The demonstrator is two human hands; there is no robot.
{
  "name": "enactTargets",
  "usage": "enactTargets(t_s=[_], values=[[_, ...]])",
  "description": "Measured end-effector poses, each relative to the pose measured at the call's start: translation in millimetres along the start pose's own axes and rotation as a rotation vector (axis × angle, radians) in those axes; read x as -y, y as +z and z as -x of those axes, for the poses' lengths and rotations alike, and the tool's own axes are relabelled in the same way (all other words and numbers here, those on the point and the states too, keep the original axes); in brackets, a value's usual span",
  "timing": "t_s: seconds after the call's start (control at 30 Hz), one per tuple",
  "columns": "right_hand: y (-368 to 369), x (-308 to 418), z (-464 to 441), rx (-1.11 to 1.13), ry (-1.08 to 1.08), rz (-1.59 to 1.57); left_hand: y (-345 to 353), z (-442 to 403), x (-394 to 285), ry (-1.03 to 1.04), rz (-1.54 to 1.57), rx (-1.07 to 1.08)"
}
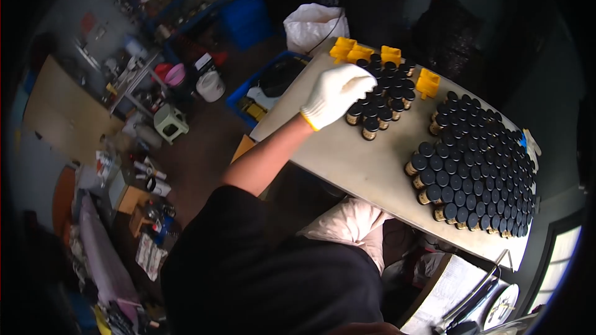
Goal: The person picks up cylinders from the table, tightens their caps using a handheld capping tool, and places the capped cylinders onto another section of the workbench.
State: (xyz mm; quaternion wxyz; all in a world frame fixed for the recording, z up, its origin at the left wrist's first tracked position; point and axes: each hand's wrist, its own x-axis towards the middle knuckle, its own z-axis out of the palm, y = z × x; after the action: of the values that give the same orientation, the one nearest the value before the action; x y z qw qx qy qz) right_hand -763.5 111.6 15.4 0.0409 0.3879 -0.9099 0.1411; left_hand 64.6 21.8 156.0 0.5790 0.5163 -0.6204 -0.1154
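The smaller cluster of black-lidded jars (pixel 370 125) stands on the table (pixel 335 155); at its left edge, the gloved left hand (pixel 340 92) curls its fingers (whether pinching anything, I cannot tell), with yellow pieces (pixel 428 83) nearby and a larger cluster (pixel 467 183) rightward

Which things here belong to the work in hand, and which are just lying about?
Work, judging by position:
gloved left hand, over the jars
black-lidded jars
table
probably the yellow plastic pieces

Apparently lying about:
white sack
pink basin
stool
white bucket
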Motion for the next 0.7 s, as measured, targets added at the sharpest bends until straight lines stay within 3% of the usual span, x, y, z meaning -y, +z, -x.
enactTargets(t_s=[0.13, 0.2, 0.27, 0.33, 0.47, 0.53, 0.57, 0.6, 0.67, 0.7], values=[[-40.7, 53.3, -7.6, -0.114, -0.071, -0.238, 34.1, 24.9, -10.8, -0.105, 0.170, 0.102], [-69.8, 89.9, -11.5, -0.175, -0.131, -0.434, 50.5, 28.4, 2.6, 0.225, -0.006, 0.059], [-98.5, 128.5, -9.3, -0.195, -0.201, -0.642, 64.5, 35.8, -2.3, 0.059, 0.178, 0.060], [-120.6, 172.2, -1.7, -0.154, -0.275, -0.837, 82.2, 40.4, -11.0, 0.160, 0.206, 0.122], [-115.8, 285.3, 43.7, 0.213, -0.411, -1.135, 145.2, 55.5, -31.3, 0.043, 0.714, 0.352], [-91.0, 357.2, 89.6, 0.495, -0.431, -1.229, 154.7, 59.9, -51.4, -0.074, 0.928, 0.349], [-75.7, 393.3, 124.8, 0.602, -0.445, -1.309, 173.7, 60.3, -38.8, -0.026, 0.947, 0.322], [-70.0, 426.5, 156.9, 0.690, -0.438, -1.327, 173.0, 62.1, -39.8, -0.141, 1.086, 0.279], [-50.3, 470.5, 192.8, 1.039, -0.645, -1.282, 164.3, 62.3, -21.2, -0.278, 1.077, 0.332], [-61.2, 492.1, 225.4, 1.118, -0.612, -1.327, 158.4, 60.9, -9.9, -0.352, 1.054, 0.350]])
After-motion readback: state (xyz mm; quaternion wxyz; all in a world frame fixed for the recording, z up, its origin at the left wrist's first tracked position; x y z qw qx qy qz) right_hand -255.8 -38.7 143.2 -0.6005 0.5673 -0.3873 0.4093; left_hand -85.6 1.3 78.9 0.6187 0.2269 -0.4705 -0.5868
